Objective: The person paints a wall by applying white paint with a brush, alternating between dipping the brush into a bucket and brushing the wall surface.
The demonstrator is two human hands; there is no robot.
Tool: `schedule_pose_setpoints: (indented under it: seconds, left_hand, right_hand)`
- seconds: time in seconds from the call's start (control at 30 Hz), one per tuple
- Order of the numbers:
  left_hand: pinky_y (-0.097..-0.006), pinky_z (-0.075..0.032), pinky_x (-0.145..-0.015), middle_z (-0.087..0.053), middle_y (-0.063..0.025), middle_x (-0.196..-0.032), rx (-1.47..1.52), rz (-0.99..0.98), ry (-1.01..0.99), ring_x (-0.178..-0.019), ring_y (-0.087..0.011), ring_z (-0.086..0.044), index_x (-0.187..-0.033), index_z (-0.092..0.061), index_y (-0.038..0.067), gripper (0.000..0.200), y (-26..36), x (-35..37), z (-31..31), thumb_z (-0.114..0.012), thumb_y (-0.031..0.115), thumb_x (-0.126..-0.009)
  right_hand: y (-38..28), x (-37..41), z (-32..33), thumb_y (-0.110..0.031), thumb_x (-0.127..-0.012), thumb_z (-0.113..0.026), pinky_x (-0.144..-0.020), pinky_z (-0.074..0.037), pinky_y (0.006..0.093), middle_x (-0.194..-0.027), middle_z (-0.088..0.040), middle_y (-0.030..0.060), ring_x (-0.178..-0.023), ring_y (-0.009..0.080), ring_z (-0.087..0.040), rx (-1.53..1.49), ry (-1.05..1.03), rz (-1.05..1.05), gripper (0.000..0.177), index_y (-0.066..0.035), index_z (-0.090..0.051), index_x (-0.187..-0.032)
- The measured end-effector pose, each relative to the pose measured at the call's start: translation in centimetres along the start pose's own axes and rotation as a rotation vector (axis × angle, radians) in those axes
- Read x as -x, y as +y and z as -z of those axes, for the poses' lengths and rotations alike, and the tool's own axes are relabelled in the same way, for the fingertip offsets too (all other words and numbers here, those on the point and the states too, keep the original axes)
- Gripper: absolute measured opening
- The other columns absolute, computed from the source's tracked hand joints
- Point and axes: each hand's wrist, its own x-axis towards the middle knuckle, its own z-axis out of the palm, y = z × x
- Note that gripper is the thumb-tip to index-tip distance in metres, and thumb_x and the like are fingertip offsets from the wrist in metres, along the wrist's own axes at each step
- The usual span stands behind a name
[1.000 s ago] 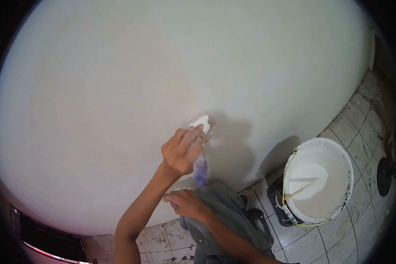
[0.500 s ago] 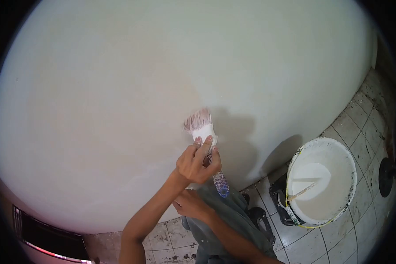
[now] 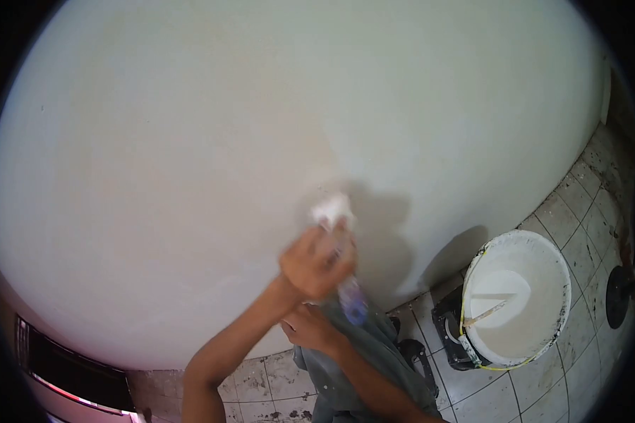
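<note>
A paintbrush (image 3: 334,208) with a white-coated ferrule and a patterned blue-purple handle (image 3: 353,302) is gripped in my left hand (image 3: 316,259), fingers wrapped round it. Its bristle end is up at the pale wall (image 3: 190,176), foreshortened and smeared by motion. Below, close to my body, my right hand (image 3: 312,328) is curled, its fingertips partly behind my left forearm. What it holds, if anything, I cannot tell. Grey-green clothing (image 3: 353,359) lies just under it.
To the right, a white bucket (image 3: 564,282) of whitish paint has a stick (image 3: 490,310) inside and stands by a black object (image 3: 448,317). Stained tiles (image 3: 483,409) cover the floor. A round dark base (image 3: 617,296) is at far right, a dark framed object (image 3: 70,366) at lower left.
The brush has tipped, so its spread pink-white bristles no longer show and its handle end sits slightly lower. My left hand is blurred by movement; my right hand stays nearly in place.
</note>
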Motion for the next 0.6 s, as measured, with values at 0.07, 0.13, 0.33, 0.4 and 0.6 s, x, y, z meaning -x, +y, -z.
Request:
schedule_pose_setpoints:
  seconds: [0.07,0.13,0.33,0.4,0.6]
  left_hand:
    - [-0.0302,-0.059,-0.060,-0.072,-0.0162,-0.108,0.035,0.066,0.049,-0.070,-0.0244,-0.063,-0.089,-0.066,0.006,0.021,-2.7,-1.8,0.8,-0.076,0.001,-0.072]
    - [-0.0305,-0.059,-0.059,-0.072,-0.0174,-0.107,-0.083,-0.041,0.164,-0.070,-0.0252,-0.063,-0.089,-0.066,0.006,0.020,-3.7,-3.3,1.7,-0.075,0.000,-0.073]
    - [-0.0296,-0.057,-0.060,-0.072,-0.0178,-0.109,-0.132,-0.060,0.099,-0.076,-0.0272,-0.065,-0.088,-0.066,0.010,0.019,-1.2,-1.8,1.4,-0.076,0.003,-0.073]
    - [-0.0291,-0.056,-0.060,-0.072,-0.0167,-0.108,-0.054,-0.004,0.004,-0.077,-0.0269,-0.065,-0.088,-0.067,0.011,0.020,0.4,0.8,-1.0,-0.076,0.004,-0.072]
    - [-0.0288,-0.057,-0.057,-0.071,-0.0172,-0.109,0.138,0.076,-0.052,-0.071,-0.0233,-0.065,-0.093,-0.071,0.006,0.024,3.8,2.2,0.3,-0.077,-0.005,-0.072]
  right_hand:
    - [-0.5,-0.1,0.7,0.000,-0.085,-0.060,-0.076,-0.052,0.0493,-0.089,-0.071,0.0185,-0.084,0.0394,-0.068,-0.085,-0.026,-0.004,0.014,-0.003,-0.068,-0.096]
    - [2.8,0.1,-2.5,0.001,-0.085,-0.060,-0.076,-0.052,0.0500,-0.087,-0.071,0.0174,-0.082,0.0389,-0.068,-0.094,-0.011,0.008,0.014,-0.003,-0.068,-0.096]
    - [-0.1,-0.2,-0.1,-0.004,-0.080,-0.066,-0.075,-0.052,0.0518,-0.087,-0.068,0.0206,-0.084,0.0403,-0.067,-0.112,0.080,0.047,0.008,-0.002,-0.065,-0.088]
    - [-0.4,0.0,0.1,-0.006,-0.078,-0.068,-0.075,-0.053,0.0524,-0.087,-0.068,0.0215,-0.085,0.0408,-0.066,-0.110,0.090,0.053,0.010,-0.002,-0.064,-0.087]
    - [1.6,0.3,-1.8,-0.004,-0.078,-0.067,-0.074,-0.053,0.0516,-0.088,-0.068,0.0209,-0.086,0.0403,-0.067,-0.094,0.289,0.056,0.012,-0.002,-0.064,-0.089]
